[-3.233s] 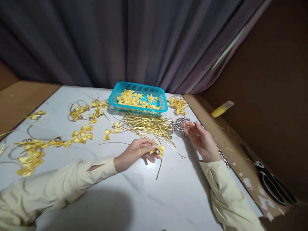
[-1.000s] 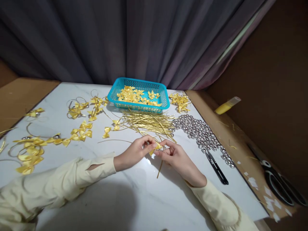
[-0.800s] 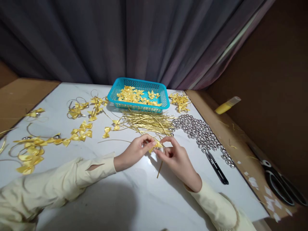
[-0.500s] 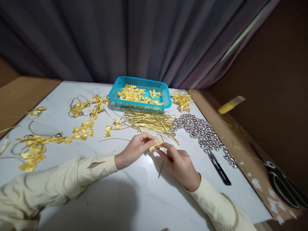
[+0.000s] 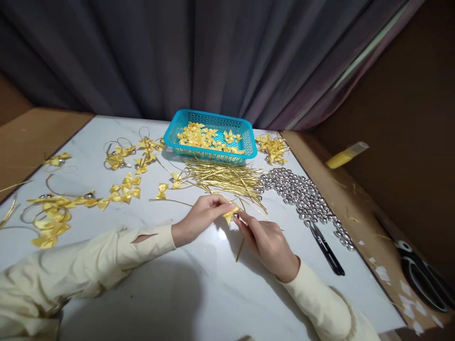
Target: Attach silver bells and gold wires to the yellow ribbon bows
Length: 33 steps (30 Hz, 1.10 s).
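My left hand (image 5: 204, 218) is closed in a pinch on a yellow ribbon bow (image 5: 228, 217), held a little above the white tabletop. At the bow's right side sits a small shiny silver bead (image 5: 236, 216). The closed thumb and forefinger of my right hand (image 5: 272, 246) grip this bead. From under the right fingers a gold cord (image 5: 240, 251) hangs down; how it joins the bow is hidden. Just beyond both hands lies a loose bundle of gold cords (image 5: 223, 176). Two loose bows (image 5: 162, 191) rest left of that bundle.
A blue basket (image 5: 209, 152) of bows stands at the back. Silver beads (image 5: 302, 192) spread on the right, by black thread snips (image 5: 327, 251). Finished-looking bows with cords (image 5: 53, 222) lie left. Scissors (image 5: 423, 279) and a yellow tube (image 5: 341, 157) are at the far right.
The view has shifted slightly. Both hands keep their grip on the bow and bead, with the bow turned a little between the fingers.
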Each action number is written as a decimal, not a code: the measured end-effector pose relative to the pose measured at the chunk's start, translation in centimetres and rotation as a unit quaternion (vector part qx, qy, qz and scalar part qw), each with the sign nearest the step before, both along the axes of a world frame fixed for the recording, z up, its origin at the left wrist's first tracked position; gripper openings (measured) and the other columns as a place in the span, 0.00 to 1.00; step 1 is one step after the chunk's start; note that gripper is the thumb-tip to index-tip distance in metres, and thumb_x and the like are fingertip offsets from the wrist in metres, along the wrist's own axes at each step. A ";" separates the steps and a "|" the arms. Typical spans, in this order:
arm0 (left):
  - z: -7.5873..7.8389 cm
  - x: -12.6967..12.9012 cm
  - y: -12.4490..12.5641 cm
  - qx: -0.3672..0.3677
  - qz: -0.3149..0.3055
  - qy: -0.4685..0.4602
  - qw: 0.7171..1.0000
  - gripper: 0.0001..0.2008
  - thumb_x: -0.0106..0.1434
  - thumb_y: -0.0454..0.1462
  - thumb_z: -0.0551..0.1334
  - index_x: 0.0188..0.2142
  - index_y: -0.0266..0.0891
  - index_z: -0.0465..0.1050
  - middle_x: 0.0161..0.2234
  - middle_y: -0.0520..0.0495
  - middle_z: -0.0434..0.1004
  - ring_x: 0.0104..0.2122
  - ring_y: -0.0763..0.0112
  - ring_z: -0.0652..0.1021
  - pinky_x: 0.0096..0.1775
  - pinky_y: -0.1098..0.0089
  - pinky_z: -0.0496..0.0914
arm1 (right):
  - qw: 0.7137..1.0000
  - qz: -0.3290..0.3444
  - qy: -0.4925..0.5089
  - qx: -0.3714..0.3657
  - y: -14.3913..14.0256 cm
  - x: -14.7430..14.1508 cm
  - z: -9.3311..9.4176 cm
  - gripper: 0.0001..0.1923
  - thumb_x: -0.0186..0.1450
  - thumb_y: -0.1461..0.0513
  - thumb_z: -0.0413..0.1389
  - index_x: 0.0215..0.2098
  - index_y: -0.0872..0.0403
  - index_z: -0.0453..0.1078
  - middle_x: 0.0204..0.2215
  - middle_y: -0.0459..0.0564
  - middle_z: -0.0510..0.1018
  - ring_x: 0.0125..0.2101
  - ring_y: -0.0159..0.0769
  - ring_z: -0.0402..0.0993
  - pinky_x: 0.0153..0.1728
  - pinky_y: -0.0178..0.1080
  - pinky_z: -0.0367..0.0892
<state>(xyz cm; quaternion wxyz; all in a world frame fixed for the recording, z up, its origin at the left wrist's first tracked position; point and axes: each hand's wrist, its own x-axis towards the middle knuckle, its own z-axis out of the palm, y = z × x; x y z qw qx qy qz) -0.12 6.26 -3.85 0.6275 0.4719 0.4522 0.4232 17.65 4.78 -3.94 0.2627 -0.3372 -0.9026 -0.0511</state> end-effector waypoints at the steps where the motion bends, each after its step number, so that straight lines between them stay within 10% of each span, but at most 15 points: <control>1: 0.0 0.0 0.0 0.001 -0.001 -0.001 1.000 0.09 0.56 0.40 0.63 0.27 0.34 0.74 0.27 0.49 0.74 0.30 0.71 0.72 0.35 0.72 0.64 | 1.000 0.000 0.001 -0.001 0.0 0.0 0.0 0.11 0.68 0.64 0.46 0.44 0.62 0.66 0.14 0.44 0.71 0.14 0.29 0.65 0.18 0.33 0.54; 21: 0.3 0.0 0.0 0.006 0.004 -0.005 1.000 0.10 0.56 0.40 0.62 0.27 0.34 0.70 0.26 0.51 0.70 0.29 0.73 0.69 0.34 0.72 0.63 | 0.987 -0.028 0.092 -0.128 -0.5 -0.4 0.3 0.09 0.65 0.61 0.50 0.40 0.57 0.67 0.11 0.38 0.63 0.12 0.25 0.58 0.18 0.30 0.54; 28: -0.3 -0.1 -0.1 0.032 -0.012 -0.014 0.999 0.10 0.59 0.41 0.60 0.30 0.35 0.68 0.26 0.52 0.67 0.28 0.75 0.69 0.31 0.74 0.62 | 0.830 -0.147 0.280 -0.459 0.8 -0.3 1.9 0.16 0.64 0.49 0.48 0.35 0.54 0.61 0.13 0.35 0.51 0.14 0.26 0.47 0.16 0.30 0.45; 33: -0.4 -0.1 -0.5 0.093 -0.015 0.028 0.995 0.08 0.61 0.39 0.58 0.31 0.36 0.66 0.27 0.52 0.67 0.28 0.75 0.68 0.31 0.74 0.62 | 0.770 -0.097 0.263 -0.573 2.1 0.4 2.3 0.25 0.62 0.44 0.45 0.28 0.56 0.66 0.15 0.38 0.50 0.16 0.25 0.45 0.16 0.31 0.44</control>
